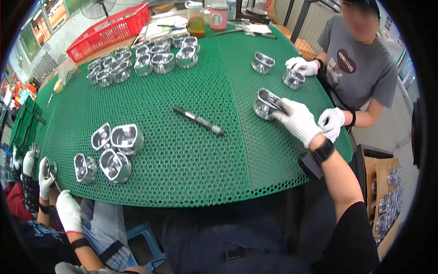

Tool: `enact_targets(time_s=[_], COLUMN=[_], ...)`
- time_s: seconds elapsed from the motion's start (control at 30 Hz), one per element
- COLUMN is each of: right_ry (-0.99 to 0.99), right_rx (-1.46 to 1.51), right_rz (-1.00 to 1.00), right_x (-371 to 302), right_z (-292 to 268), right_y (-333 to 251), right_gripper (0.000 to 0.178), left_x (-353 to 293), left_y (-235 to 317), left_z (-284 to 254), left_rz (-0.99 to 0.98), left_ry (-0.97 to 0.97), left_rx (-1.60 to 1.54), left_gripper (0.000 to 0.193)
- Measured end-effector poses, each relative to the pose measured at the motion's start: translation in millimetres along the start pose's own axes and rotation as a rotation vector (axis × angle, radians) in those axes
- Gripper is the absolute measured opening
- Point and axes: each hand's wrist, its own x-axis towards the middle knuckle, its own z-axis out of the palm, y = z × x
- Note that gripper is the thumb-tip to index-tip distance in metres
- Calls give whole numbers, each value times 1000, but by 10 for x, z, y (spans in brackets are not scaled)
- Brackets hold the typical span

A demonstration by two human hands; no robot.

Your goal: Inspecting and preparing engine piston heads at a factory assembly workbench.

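My right hand (297,119), in a white glove, is closed at the near side of a shiny metal piston (264,107) on the right part of the green mat. Thumb and fingers pinch its edge. A thin dark strip shows by the fingertips, too small to make out. Beyond it stands another piston (263,63). A black marker (199,121) lies on the mat to the left. My left hand is out of view.
Across the right edge, a co-worker's gloved hand (301,66) rests on a piston (293,79). At left, another person's gloved hands (68,211) work near a cluster of pistons (127,139). More pistons (163,63), a red crate (109,34) and a jar (196,20) stand farther back.
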Motion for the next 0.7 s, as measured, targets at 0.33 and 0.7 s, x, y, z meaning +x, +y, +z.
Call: enact_targets(time_s=[0.33,0.7], right_ry=[-180,-606], right_rx=[802,880], right_rz=[-237,-544], right_x=[-1434,-1374], right_z=[-84,-76], right_y=[-1107,-1282], right_gripper=[25,40], left_x=[-770,-941], left_y=[-402,-707], left_z=[-492,388], left_rz=[-793,-845], left_ry=[-255,283], left_rx=[1001,-552], left_gripper=[50,85])
